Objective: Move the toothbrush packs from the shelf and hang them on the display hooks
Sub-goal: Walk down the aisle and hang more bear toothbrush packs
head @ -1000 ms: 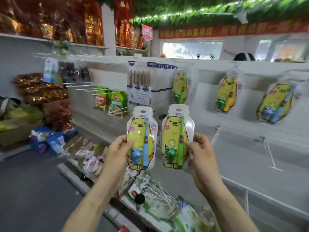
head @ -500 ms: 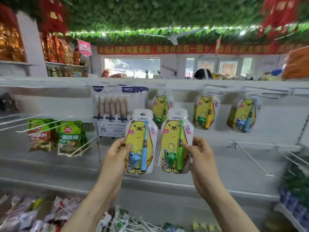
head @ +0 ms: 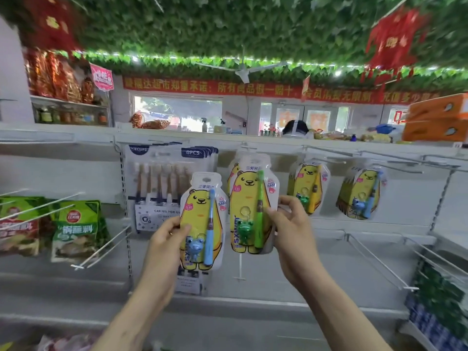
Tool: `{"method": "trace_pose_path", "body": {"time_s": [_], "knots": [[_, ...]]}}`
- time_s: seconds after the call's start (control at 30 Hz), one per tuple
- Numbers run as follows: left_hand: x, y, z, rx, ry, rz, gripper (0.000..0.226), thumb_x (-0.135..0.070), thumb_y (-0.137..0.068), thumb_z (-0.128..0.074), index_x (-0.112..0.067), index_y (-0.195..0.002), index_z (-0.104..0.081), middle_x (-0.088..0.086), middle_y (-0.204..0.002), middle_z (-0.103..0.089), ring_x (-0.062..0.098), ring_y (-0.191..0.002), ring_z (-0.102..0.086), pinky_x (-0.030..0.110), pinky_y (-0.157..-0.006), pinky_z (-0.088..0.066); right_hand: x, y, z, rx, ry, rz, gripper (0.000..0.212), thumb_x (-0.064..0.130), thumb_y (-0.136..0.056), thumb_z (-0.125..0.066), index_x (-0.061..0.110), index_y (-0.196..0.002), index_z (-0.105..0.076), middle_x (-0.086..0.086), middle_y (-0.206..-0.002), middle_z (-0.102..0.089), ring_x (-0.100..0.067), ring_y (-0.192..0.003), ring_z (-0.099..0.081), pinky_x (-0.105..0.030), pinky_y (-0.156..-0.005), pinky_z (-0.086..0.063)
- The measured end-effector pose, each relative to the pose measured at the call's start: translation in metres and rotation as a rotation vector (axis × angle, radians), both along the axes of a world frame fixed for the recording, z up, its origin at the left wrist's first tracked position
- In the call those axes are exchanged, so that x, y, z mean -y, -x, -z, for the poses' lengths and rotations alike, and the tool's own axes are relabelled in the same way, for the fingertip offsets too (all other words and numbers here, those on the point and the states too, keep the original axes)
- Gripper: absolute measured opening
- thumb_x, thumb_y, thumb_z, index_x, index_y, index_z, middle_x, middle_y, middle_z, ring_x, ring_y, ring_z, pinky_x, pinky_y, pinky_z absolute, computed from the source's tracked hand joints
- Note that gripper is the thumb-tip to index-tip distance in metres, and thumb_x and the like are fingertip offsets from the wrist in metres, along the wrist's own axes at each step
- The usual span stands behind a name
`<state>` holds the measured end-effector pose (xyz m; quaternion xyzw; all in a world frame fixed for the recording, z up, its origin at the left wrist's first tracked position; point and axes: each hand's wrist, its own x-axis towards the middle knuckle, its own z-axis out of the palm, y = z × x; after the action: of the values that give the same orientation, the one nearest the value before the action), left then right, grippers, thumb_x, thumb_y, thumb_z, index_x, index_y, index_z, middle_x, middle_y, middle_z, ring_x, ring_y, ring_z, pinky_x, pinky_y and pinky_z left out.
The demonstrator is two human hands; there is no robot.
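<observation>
Two bear-shaped toothbrush packs held up before the white hook rail, centre of frame.

The yellow bear-shaped blister pack with a green toothbrush [head: 253, 206] sits just right of centre, pinched at its right edge by the right hand [head: 291, 231]. Its top reaches a white wire display hook [head: 247, 146]; whether it is threaded on cannot be told. Lower and just left, the matching pack with a blue toothbrush [head: 200, 224] is gripped at its left edge by the left hand [head: 164, 239], thumb across its front. Further right hang a bear pack with a yellow brush [head: 307, 188] and another with a blue brush [head: 362, 193]. Left of centre hangs a clear six-brush pack [head: 162, 186], with green snack bags [head: 76, 224] beyond.
</observation>
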<state>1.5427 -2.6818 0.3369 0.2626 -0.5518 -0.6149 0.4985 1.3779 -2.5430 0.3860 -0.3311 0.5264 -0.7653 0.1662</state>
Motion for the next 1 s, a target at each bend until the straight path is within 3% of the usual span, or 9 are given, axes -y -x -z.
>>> {"method": "trace_pose_path", "body": {"time_s": [0.2, 0.3, 0.53, 0.6, 0.73, 0.87, 1.0], "knots": [[0.015, 0.003, 0.001, 0.005, -0.012, -0.015, 0.015, -0.014, -0.106, -0.057, -0.017, -0.114, -0.069, 0.010, -0.109, -0.079, 0.037, -0.104, -0.075, 0.062, -0.096, -0.058, 0.024, 0.001, -0.013, 0.017, -0.025, -0.032, 0.012, 0.008, -0.108, -0.053, 0.012, -0.118, -0.056, -0.002, -0.088, -0.080, -0.020, -0.086, -0.078, -0.060, -0.085, -0.063], [0.022, 0.002, 0.002, 0.003, -0.007, -0.021, 0.013, -0.015, -0.106, -0.058, -0.019, -0.112, -0.069, 0.012, -0.110, -0.078, 0.039, -0.104, -0.075, 0.066, -0.095, -0.057, 0.026, 0.001, -0.009, 0.016, -0.025, -0.029, 0.012, 0.008, -0.108, -0.053, 0.012, -0.119, -0.056, -0.002, -0.091, -0.080, -0.021, -0.087, -0.079, -0.055, -0.083, -0.065], [0.029, 0.002, 0.004, -0.014, -0.001, -0.042, 0.013, -0.015, -0.105, -0.059, -0.019, -0.110, -0.070, 0.015, -0.111, -0.077, 0.038, -0.105, -0.075, 0.064, -0.095, -0.057, 0.036, 0.010, -0.004, 0.030, -0.009, -0.017, 0.010, 0.009, -0.108, -0.053, 0.015, -0.116, -0.057, 0.005, -0.085, -0.080, -0.013, -0.080, -0.079, -0.033, -0.065, -0.064], [0.030, 0.001, 0.004, -0.012, 0.004, -0.053, 0.013, -0.014, -0.105, -0.058, -0.016, -0.113, -0.069, 0.014, -0.111, -0.077, 0.037, -0.105, -0.075, 0.061, -0.095, -0.058, 0.047, 0.016, -0.004, 0.034, -0.022, 0.007, 0.011, 0.009, -0.108, -0.054, 0.017, -0.114, -0.057, 0.008, -0.082, -0.080, -0.012, -0.079, -0.078, -0.035, -0.068, -0.065], [0.031, -0.006, 0.009, 0.008, 0.004, -0.074, 0.013, -0.012, -0.106, -0.058, -0.015, -0.111, -0.069, 0.018, -0.110, -0.076, 0.041, -0.103, -0.074, 0.059, -0.091, -0.060, 0.075, 0.033, -0.002, 0.080, -0.053, 0.056, 0.009, 0.009, -0.106, -0.055, 0.018, -0.107, -0.058, 0.000, -0.087, -0.078, -0.019, -0.084, -0.075, -0.050, -0.085, -0.062], [0.031, -0.016, 0.012, 0.022, 0.004, -0.101, 0.013, -0.010, -0.106, -0.057, -0.011, -0.113, -0.067, 0.019, -0.109, -0.076, 0.036, -0.097, -0.076, 0.052, -0.085, -0.062, 0.098, 0.048, -0.002, 0.062, -0.107, 0.106, 0.010, 0.012, -0.108, -0.052, 0.018, -0.103, -0.058, -0.004, -0.099, -0.071, -0.015, -0.083, -0.070, -0.034, -0.064, -0.061], [0.029, -0.026, 0.016, 0.052, 0.018, -0.100, 0.013, -0.013, -0.106, -0.057, -0.011, -0.113, -0.068, 0.016, -0.108, -0.077, 0.036, -0.098, -0.077, 0.055, -0.087, -0.062, 0.112, 0.063, 0.005, -0.068, -0.245, 0.175, 0.012, 0.022, -0.111, -0.049, 0.013, -0.114, -0.057, -0.006, -0.109, -0.067, -0.014, -0.089, -0.063, -0.029, -0.068, -0.054]]}}
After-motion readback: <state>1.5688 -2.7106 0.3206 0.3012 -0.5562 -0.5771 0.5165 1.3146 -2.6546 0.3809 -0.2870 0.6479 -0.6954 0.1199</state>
